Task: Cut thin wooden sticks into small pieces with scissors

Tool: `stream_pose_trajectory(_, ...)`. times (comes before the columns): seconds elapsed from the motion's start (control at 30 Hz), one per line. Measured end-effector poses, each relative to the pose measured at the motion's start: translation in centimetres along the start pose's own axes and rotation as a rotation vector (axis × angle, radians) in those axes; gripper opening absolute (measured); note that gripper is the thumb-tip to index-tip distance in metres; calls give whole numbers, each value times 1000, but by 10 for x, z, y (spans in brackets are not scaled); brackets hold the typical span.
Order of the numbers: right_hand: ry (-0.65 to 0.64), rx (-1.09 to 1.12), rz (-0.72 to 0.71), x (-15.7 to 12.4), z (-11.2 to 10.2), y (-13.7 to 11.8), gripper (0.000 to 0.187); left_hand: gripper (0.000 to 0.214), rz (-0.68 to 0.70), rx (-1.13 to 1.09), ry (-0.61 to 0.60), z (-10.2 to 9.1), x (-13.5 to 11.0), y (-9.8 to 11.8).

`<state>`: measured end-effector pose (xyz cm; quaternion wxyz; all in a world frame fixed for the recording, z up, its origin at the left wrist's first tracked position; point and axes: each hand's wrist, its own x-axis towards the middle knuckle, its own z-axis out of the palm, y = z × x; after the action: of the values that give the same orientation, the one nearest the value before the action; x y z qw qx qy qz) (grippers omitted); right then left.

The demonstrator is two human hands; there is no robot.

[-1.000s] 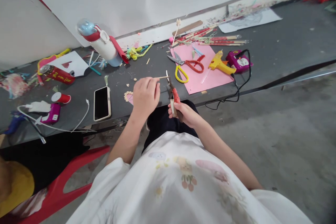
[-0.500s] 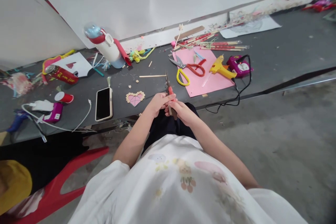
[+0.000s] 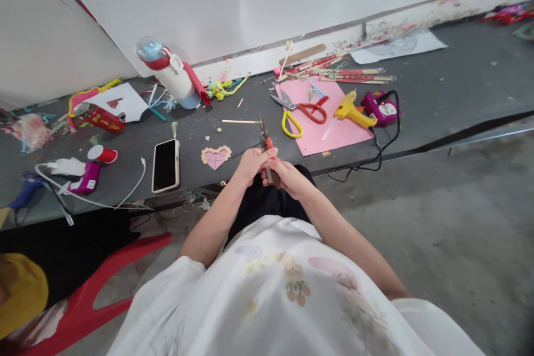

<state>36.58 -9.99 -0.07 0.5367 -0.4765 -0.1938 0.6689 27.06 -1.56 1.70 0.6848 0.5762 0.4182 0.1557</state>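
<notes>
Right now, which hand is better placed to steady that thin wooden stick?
Probably the left hand: the wooden stick extends leftward from the tips of the pliers. The right hand sits farther away, though both hands are on the pliers.

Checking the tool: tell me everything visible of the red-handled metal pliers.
The pliers point forward, their slim dark jaws at the right end of a thin pale wooden stick; whether they grip it is unclear. The left hand and right hand close around the red handles, whose brownish lower ends show below.

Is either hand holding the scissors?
No, the left hand and right hand grip the pliers, while the scissors lie partly on pink paper.
</notes>
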Motion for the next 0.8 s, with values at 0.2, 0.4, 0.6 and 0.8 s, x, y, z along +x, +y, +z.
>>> stream_pose_trajectory(0.2,14,16,11,0,1,0,25,48,-12,12,17,1,0,0)
stream_pose_trajectory(0.4,13,18,8,-3,-1,-1,27,48,-2,70,-52,-1,5,-5)
stream_pose_trajectory(0.6,111,-224,-46,-7,-12,5,35,42,267,544,229,-13,-5,15)
stream_pose_trajectory(0.8,155,-417,-53,-21,-21,22,39,29,681,1209,401,-15,-2,29)
